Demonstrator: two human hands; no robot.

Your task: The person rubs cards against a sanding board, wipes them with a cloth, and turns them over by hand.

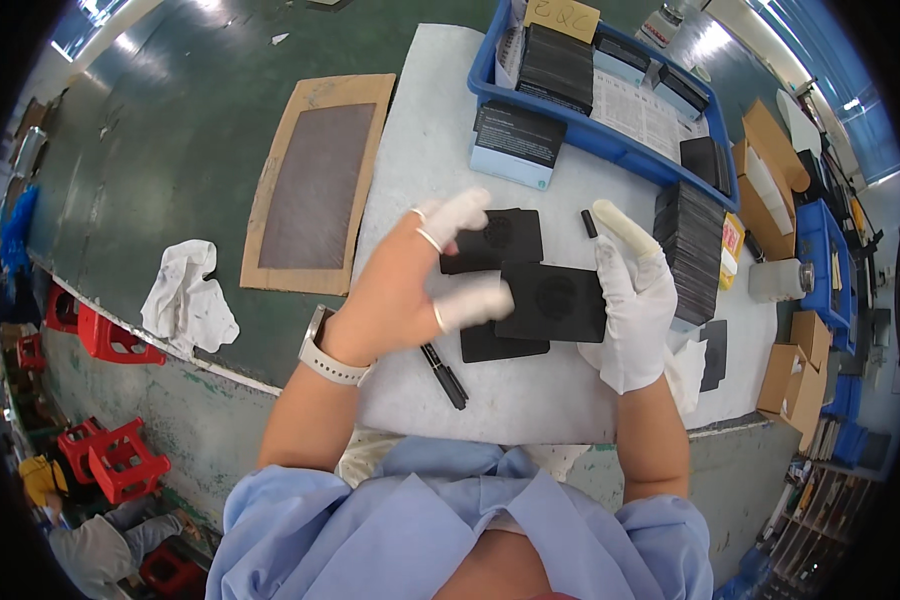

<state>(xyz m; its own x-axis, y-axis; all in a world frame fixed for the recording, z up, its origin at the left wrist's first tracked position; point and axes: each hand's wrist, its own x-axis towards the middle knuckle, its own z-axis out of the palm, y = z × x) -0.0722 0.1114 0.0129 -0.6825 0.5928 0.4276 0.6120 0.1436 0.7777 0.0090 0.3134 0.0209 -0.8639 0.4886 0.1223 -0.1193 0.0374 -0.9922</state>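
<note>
One matte-black rectangular card [560,325] with a faint round emblem is, in the head view, in my white-gloved right hand [638,310], gripped by its right edge. My left hand [395,285], wearing white fingertip covers, is spread, its blurred thumb at the card's left edge; I cannot tell whether it touches. Below is a pale-grey sheet [540,410] over a green tabletop [185,180]; red plastic stools [128,462] stand lower left. Handwritten capitals mark a tan cardboard label [562,17] at the blue plastic tray [615,152]; a black-and-light-blue box [517,145] bears small white print.
</note>
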